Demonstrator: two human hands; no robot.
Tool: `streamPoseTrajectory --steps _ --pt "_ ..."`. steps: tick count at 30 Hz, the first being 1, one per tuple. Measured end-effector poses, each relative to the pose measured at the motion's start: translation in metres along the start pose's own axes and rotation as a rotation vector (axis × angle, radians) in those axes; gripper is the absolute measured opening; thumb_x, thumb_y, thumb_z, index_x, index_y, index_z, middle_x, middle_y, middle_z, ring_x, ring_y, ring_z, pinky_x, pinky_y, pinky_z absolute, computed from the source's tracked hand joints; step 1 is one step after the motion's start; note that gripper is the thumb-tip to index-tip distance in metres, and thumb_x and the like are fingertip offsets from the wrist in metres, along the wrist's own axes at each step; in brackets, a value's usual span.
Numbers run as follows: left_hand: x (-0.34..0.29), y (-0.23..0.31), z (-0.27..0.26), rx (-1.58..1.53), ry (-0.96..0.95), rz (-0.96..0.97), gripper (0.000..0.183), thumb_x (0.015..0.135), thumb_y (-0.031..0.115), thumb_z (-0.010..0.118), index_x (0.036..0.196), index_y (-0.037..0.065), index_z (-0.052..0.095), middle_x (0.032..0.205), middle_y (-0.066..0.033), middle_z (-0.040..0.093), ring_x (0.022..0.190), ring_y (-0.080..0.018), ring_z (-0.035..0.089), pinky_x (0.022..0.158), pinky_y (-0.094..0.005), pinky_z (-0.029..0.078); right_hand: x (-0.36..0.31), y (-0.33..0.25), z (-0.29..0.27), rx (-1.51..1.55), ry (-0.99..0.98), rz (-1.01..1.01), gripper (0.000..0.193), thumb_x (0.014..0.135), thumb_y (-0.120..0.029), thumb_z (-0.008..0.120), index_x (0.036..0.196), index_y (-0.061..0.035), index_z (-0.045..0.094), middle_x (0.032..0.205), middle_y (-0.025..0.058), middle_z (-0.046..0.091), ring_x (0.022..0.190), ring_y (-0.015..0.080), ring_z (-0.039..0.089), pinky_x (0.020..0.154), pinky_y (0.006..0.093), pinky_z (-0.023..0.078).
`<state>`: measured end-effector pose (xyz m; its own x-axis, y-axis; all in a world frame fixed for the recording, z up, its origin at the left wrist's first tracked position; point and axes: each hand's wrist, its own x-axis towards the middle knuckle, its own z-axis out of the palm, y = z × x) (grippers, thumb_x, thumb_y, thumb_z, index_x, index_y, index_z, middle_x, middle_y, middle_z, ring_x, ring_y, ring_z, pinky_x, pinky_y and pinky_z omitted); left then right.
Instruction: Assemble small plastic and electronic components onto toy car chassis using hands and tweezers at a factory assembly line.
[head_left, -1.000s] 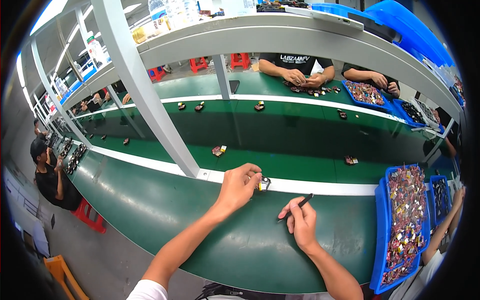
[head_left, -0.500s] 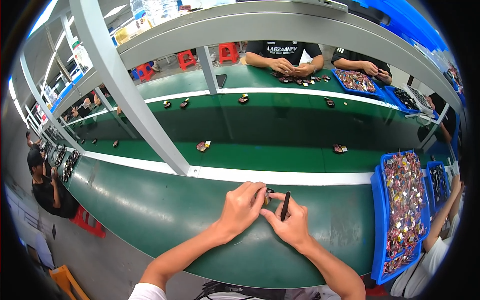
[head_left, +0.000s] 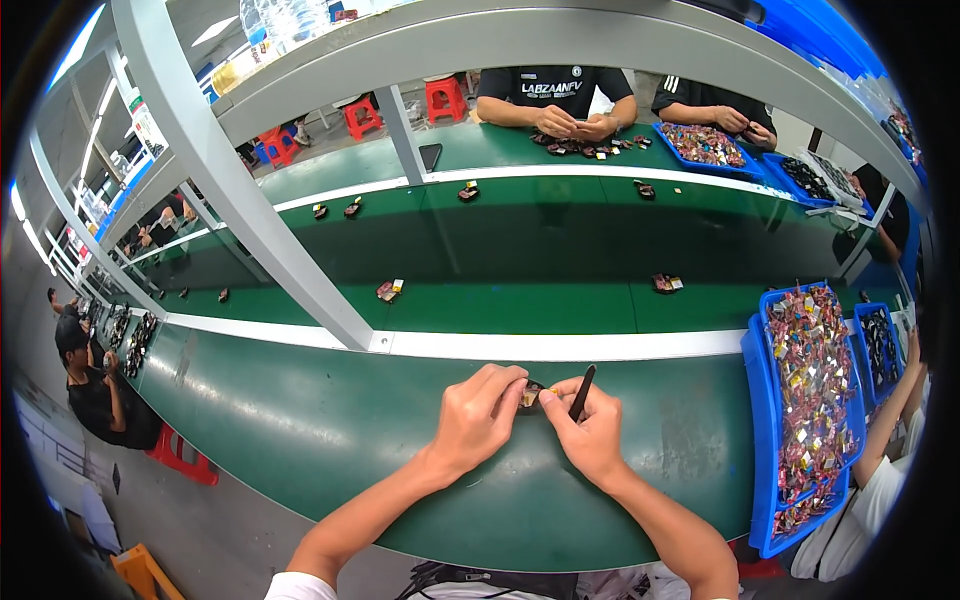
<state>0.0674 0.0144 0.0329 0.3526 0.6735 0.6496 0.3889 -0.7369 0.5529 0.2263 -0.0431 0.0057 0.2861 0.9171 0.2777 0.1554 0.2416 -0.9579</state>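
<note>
Over the green bench, my left hand (head_left: 478,415) pinches a small dark assembly (head_left: 531,394) that has a pale and yellowish patch. My right hand (head_left: 588,430) meets it from the other side, thumb and index fingertip closed at its edge. A slim black pen-like tool (head_left: 583,392) is held between the fingers of my right hand, its upper end pointing up and slightly right. The fingers cover much of the assembly, and the tool's lower end is hidden in the hand.
To the right stands a blue tray (head_left: 762,440) heaped with small wired parts. Beyond the white rail (head_left: 560,345), small assemblies (head_left: 667,284) lie spaced on a green belt (head_left: 520,305). A grey post (head_left: 240,190) rises at left. Co-workers sit across and at both sides.
My right thumb has moved up and in against the small assembly. The black tool leans further right and sits a little higher. The whole view has shifted slightly.
</note>
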Motion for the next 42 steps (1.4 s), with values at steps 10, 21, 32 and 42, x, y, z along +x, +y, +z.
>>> streamPoseTrajectory --steps 10,21,32,42 --pt "-0.006 -0.003 -0.006 -0.087 -0.059 -0.241 0.009 0.092 0.002 0.070 0.099 -0.005 0.072 0.074 -0.0061 0.069 0.054 -0.0062 0.059 0.046 -0.0228 0.043 0.006 0.002 -0.004 -0.024 0.018 0.088 0.016 0.091 -0.013 0.075 0.086 -0.0006 0.066 0.057 -0.0040 0.056 0.049 0.0025 0.045 0.045 0.0230 0.033" --pt "-0.012 -0.010 -0.028 -0.361 -0.130 -0.807 0.020 0.099 0.010 0.066 0.105 -0.009 0.070 0.071 -0.0053 0.068 0.052 -0.0060 0.057 0.043 -0.0219 0.043 0.014 0.005 -0.021 0.593 -0.197 0.518 0.052 0.111 -0.039 0.035 0.101 0.0055 0.060 0.090 0.0175 0.063 0.058 0.0177 0.059 0.050 0.0342 0.059" --pt "-0.034 -0.021 -0.010 -0.162 0.005 -0.398 0.011 0.095 0.001 0.069 0.102 -0.006 0.072 0.072 -0.0075 0.069 0.054 -0.0074 0.061 0.046 -0.0223 0.045 0.014 -0.010 -0.012 0.469 -0.190 0.397 0.025 0.102 -0.018 0.062 0.109 0.0059 0.064 0.101 0.0161 0.067 0.086 0.0249 0.075 0.056 0.0308 0.060" --pt "-0.032 -0.014 -0.013 -0.127 0.056 -0.296 0.010 0.090 -0.003 0.071 0.100 -0.003 0.073 0.075 -0.0076 0.068 0.053 -0.0091 0.061 0.047 -0.0232 0.045 0.004 -0.009 -0.008 0.206 -0.182 0.220 0.016 0.086 -0.003 0.081 0.100 0.0023 0.077 0.091 0.0093 0.072 0.063 0.0121 0.067 0.054 0.0223 0.050"
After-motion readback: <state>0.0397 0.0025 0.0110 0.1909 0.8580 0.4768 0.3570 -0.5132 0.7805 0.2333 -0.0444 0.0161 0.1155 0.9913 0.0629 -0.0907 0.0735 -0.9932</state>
